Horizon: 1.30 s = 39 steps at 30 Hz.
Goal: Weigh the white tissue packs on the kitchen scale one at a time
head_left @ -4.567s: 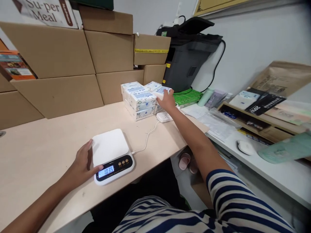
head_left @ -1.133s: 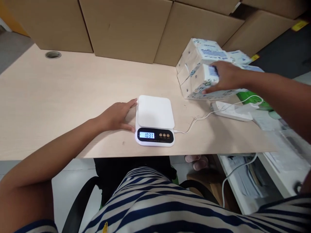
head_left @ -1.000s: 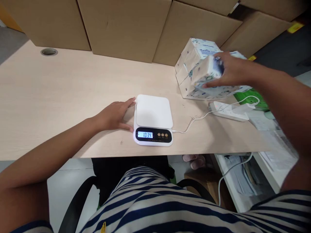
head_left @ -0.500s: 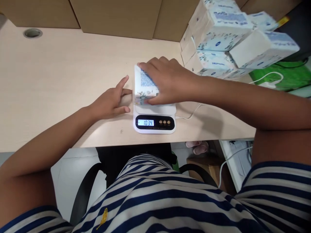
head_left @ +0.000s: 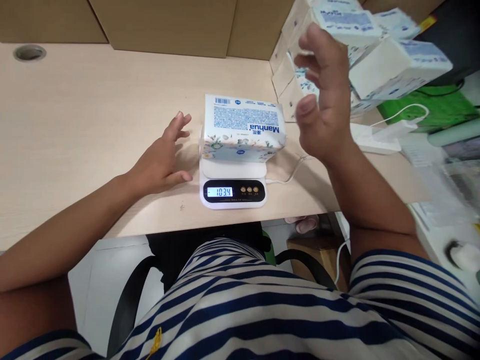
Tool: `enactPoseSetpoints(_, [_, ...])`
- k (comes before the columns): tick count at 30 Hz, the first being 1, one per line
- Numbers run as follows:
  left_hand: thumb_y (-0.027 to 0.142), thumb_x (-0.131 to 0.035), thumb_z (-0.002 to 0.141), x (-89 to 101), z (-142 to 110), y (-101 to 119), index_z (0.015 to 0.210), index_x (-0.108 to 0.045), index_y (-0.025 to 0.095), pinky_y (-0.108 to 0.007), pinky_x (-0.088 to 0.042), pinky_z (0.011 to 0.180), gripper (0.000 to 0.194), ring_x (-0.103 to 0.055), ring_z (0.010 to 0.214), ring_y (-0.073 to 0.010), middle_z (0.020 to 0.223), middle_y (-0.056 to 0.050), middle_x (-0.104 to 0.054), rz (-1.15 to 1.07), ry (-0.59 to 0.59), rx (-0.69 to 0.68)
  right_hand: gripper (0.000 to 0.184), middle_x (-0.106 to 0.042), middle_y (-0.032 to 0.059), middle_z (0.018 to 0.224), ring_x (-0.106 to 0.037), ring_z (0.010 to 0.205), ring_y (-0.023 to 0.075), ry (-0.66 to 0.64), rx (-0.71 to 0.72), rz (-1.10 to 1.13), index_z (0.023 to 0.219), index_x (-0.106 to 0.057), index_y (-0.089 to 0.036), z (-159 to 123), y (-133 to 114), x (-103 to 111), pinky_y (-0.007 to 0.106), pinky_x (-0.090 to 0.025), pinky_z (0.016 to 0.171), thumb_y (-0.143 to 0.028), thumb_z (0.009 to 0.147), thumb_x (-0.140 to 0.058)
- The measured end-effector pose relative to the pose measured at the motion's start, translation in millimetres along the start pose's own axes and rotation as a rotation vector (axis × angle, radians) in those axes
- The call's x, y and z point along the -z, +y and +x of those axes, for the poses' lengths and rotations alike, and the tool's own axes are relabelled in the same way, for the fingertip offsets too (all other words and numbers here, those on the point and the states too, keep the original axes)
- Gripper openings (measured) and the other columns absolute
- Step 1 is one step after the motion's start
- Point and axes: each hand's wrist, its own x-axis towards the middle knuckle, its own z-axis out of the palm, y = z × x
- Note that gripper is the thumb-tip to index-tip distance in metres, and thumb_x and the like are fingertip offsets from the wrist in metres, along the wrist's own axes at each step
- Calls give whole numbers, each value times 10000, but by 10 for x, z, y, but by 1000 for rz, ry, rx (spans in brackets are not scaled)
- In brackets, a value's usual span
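A white tissue pack (head_left: 243,126) printed "Manhua" lies flat on the white kitchen scale (head_left: 233,187), whose lit display reads 103.4. My left hand (head_left: 161,159) rests on the desk just left of the scale, fingers spread, holding nothing. My right hand (head_left: 322,102) hovers in the air to the right of the pack, fingers loosely apart and empty. Behind it is a stack of more tissue packs (head_left: 390,65).
Cardboard boxes (head_left: 161,22) line the back of the pale wooden desk (head_left: 82,115). A white power strip (head_left: 378,142) and the scale's cable lie to the right, with a green item (head_left: 423,105) beyond. A cable hole (head_left: 29,52) sits at far left.
My right hand took a tissue pack from the stack, laid it on the scale, let go and lifted away to the right. My left hand stayed beside the scale.
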Motion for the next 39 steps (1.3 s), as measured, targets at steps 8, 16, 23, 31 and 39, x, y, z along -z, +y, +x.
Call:
enactPoseSetpoints(8, [1013,-447,890,19,83,86,1779,-44,374,-643,-494,1238,1167,-330,1683,-435,1917,-99,-65,36,6,161,981,-421,71,1760,-553,1550,320,57,-292,138,1721,-300,-445,-466,346,-459,530,-555,1220,-970,938,-28])
enactPoseSetpoints(16, [935,-371,983,6,73,-25,1781,-48,343,-555,-470,1291,1045,-204,1739,-409,1916,-94,17,44,49,27,890,-403,45,1777,-543,1564,306,144,-194,253,1697,-368,-427,-580,386,-497,506,-527,1257,-928,1007,-114])
enactPoseSetpoints(23, [929,-241,1008,0,60,-157,1755,64,205,-487,-465,1300,1084,-127,1765,-319,1885,-196,92,103,6,-52,724,-417,-114,1766,-506,1608,265,165,-11,329,1710,-314,-531,-594,610,-509,485,-538,1255,-806,1098,-43])
enactPoseSetpoints(31, [978,-262,968,13,58,-174,1767,111,305,-513,-533,1227,1109,-223,1733,-385,1882,-149,78,138,-4,-60,739,-480,-64,1727,-462,1653,271,291,3,384,1681,-386,-471,-572,554,-677,465,-552,1260,-776,1111,-29])
enactPoseSetpoints(39, [1006,-265,950,12,80,-132,1750,30,189,-599,-518,1245,1180,-202,1742,-408,1871,-193,62,103,-29,63,809,-416,-15,1747,-432,1667,297,155,-55,361,1696,-348,-443,-594,445,-553,487,-481,1338,-867,1057,-90])
